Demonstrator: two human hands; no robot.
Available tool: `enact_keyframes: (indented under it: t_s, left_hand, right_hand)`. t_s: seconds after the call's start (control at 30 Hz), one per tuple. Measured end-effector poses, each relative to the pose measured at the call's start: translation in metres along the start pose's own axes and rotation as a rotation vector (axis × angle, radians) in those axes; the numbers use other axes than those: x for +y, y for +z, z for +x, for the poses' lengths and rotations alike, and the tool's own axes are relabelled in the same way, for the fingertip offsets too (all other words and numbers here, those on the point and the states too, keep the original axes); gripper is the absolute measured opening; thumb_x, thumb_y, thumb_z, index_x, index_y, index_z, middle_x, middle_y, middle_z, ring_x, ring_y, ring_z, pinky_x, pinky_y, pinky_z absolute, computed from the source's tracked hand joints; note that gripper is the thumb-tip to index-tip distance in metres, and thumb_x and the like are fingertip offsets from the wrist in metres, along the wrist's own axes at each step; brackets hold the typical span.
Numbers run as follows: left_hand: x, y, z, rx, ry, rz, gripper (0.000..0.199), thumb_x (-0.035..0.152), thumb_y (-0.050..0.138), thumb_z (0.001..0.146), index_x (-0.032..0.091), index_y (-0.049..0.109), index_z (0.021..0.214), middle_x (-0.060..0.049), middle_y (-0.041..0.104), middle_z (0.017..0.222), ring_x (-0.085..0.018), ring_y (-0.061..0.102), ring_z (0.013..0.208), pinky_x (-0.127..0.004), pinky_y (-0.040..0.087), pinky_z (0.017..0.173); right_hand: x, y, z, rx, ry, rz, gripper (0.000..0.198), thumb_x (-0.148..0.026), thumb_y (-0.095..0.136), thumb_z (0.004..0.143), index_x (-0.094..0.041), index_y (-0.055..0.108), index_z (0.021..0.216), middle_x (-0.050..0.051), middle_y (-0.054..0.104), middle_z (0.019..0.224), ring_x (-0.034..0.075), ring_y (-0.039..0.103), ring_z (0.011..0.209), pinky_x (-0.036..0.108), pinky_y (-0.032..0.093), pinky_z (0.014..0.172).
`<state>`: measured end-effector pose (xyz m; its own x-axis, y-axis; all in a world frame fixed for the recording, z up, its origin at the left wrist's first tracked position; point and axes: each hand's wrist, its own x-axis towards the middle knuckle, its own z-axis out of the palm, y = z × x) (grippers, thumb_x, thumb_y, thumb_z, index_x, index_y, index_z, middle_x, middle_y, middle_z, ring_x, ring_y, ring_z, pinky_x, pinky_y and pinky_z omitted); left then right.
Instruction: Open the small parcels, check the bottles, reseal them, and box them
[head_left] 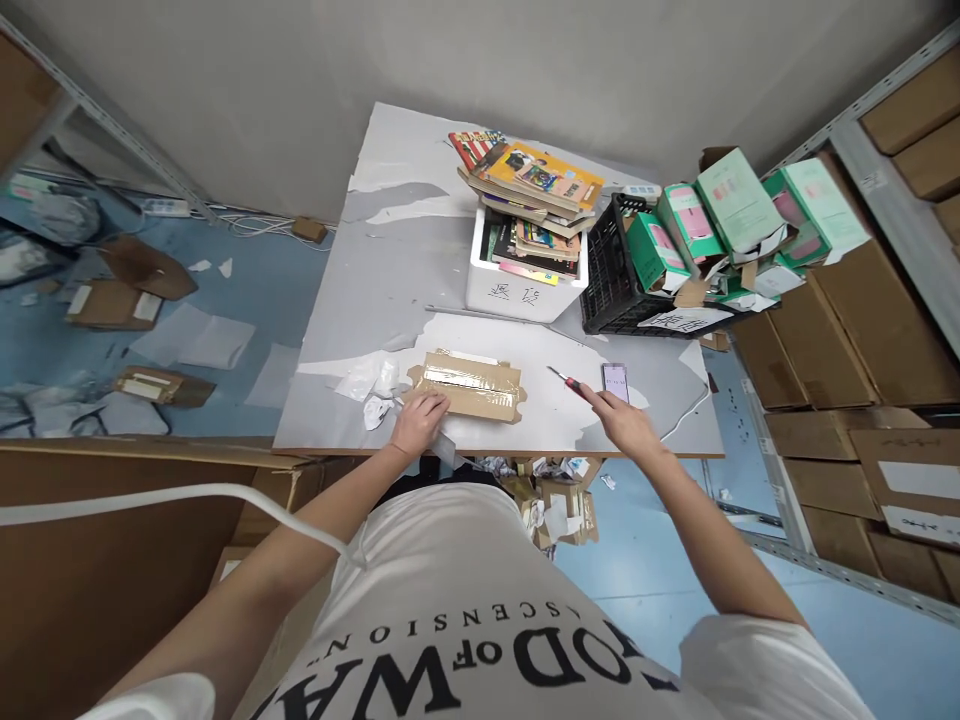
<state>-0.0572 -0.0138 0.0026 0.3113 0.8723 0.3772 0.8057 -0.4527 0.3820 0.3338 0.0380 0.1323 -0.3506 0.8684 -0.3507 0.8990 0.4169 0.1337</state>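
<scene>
A flat brown cardboard box (pixel 480 388), bound with clear tape, lies on the table in front of me. My left hand (pixel 421 421) rests at its near left corner, fingers curled against the cardboard. In my right hand (pixel 624 418) is a utility knife (pixel 571 383) with a red and black handle. Its thin blade points left towards the box, clear of it and above the white table surface. Just beyond my right hand lies a phone (pixel 615 380) with its screen lit. Crumpled clear plastic (pixel 367 378) sits left of the box.
A white bin (pixel 517 290) full of books (pixel 544 180) stands at the back of the table (pixel 405 250). Beside it, a black crate (pixel 607 290) holds green and white boxes (pixel 739 200). Shelves of cartons (pixel 847 350) line the right. Packaging scraps (pixel 195 335) litter the floor.
</scene>
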Motion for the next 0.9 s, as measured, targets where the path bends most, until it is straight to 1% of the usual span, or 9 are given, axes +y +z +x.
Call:
enact_keyframes:
  t_s: [0.1, 0.17, 0.27, 0.37, 0.47, 0.6, 0.7, 0.83, 0.9]
  left_hand:
    - [0.002, -0.002, 0.000, 0.012, 0.002, -0.018, 0.028, 0.018, 0.048, 0.089, 0.019, 0.064, 0.112, -0.012, 0.066, 0.106, -0.025, 0.058, 0.107, -0.046, 0.048, 0.094]
    - [0.003, -0.004, 0.000, -0.009, 0.001, -0.034, 0.031, 0.017, 0.048, 0.087, 0.019, 0.062, 0.115, -0.012, 0.065, 0.109, -0.026, 0.057, 0.110, -0.048, 0.047, 0.097]
    - [0.002, -0.009, -0.001, -0.067, 0.009, -0.054, 0.037, 0.016, 0.049, 0.085, 0.019, 0.060, 0.120, -0.014, 0.063, 0.114, -0.028, 0.055, 0.115, -0.050, 0.045, 0.100]
    - [-0.001, -0.014, -0.004, -0.135, 0.018, -0.087, 0.041, 0.015, 0.049, 0.084, 0.016, 0.058, 0.124, -0.016, 0.062, 0.119, -0.028, 0.052, 0.120, -0.051, 0.044, 0.102]
    - [-0.003, -0.023, -0.007, -0.195, -0.004, -0.153, 0.043, 0.015, 0.049, 0.084, 0.015, 0.056, 0.126, -0.016, 0.059, 0.126, -0.028, 0.049, 0.126, -0.051, 0.042, 0.105]
    - [-0.001, -0.035, -0.002, -0.233, -0.075, -0.292, 0.037, 0.019, 0.048, 0.084, 0.016, 0.061, 0.119, -0.013, 0.060, 0.128, -0.026, 0.050, 0.127, -0.049, 0.041, 0.107]
    - [-0.004, -0.043, -0.002, -0.185, -0.188, -0.447, 0.031, 0.023, 0.050, 0.083, 0.016, 0.067, 0.109, -0.012, 0.067, 0.117, -0.025, 0.059, 0.117, -0.044, 0.047, 0.102]
    - [-0.037, -0.060, -0.018, 0.038, -0.497, -0.453, 0.030, 0.023, 0.050, 0.081, 0.013, 0.069, 0.101, -0.014, 0.069, 0.106, -0.025, 0.065, 0.104, -0.042, 0.050, 0.095]
    - [-0.066, -0.068, -0.027, -0.021, -0.575, -0.270, 0.048, 0.024, 0.062, 0.073, 0.013, 0.062, 0.120, -0.019, 0.058, 0.128, -0.033, 0.054, 0.121, -0.050, 0.042, 0.102]
  right_hand:
    - [-0.010, 0.055, 0.008, 0.040, 0.345, 0.174, 0.057, -0.027, 0.026, 0.097, -0.024, 0.011, 0.152, 0.013, 0.055, 0.118, 0.023, 0.059, 0.092, 0.031, 0.046, 0.066]
    - [-0.029, 0.091, 0.023, 0.051, 0.489, 0.278, 0.054, -0.025, 0.025, 0.096, -0.021, 0.021, 0.150, 0.016, 0.053, 0.120, 0.025, 0.057, 0.100, 0.034, 0.047, 0.072]
    - [-0.061, 0.129, 0.042, 0.094, 0.601, 0.399, 0.053, -0.023, 0.028, 0.093, -0.022, 0.031, 0.146, 0.017, 0.049, 0.122, 0.027, 0.054, 0.106, 0.040, 0.047, 0.082]
    - [-0.083, 0.147, 0.047, 0.143, 0.630, 0.481, 0.053, -0.024, 0.029, 0.091, -0.025, 0.034, 0.144, 0.018, 0.045, 0.125, 0.029, 0.051, 0.113, 0.048, 0.045, 0.087]
    - [-0.092, 0.148, 0.045, 0.112, 0.645, 0.533, 0.055, -0.026, 0.029, 0.090, -0.024, 0.033, 0.144, 0.019, 0.042, 0.129, 0.032, 0.047, 0.120, 0.053, 0.042, 0.091]
    - [-0.098, 0.121, 0.052, 0.175, 0.680, 0.698, 0.061, -0.038, 0.029, 0.091, -0.017, 0.025, 0.147, 0.023, 0.032, 0.138, 0.034, 0.036, 0.131, 0.058, 0.034, 0.100]
    - [-0.111, 0.092, 0.068, 0.278, 0.510, 1.001, 0.071, -0.051, 0.030, 0.090, -0.019, 0.012, 0.151, 0.019, 0.031, 0.143, 0.028, 0.033, 0.135, 0.052, 0.032, 0.106]
    - [-0.141, 0.066, 0.087, 0.207, 0.318, 1.154, 0.101, -0.058, 0.058, 0.075, -0.017, 0.006, 0.152, 0.017, 0.029, 0.147, 0.028, 0.029, 0.138, 0.046, 0.028, 0.112]
    - [-0.152, 0.063, 0.092, 0.178, 0.338, 1.172, 0.108, -0.058, 0.061, 0.072, -0.011, 0.004, 0.151, 0.020, 0.029, 0.147, 0.029, 0.027, 0.139, 0.046, 0.025, 0.114]
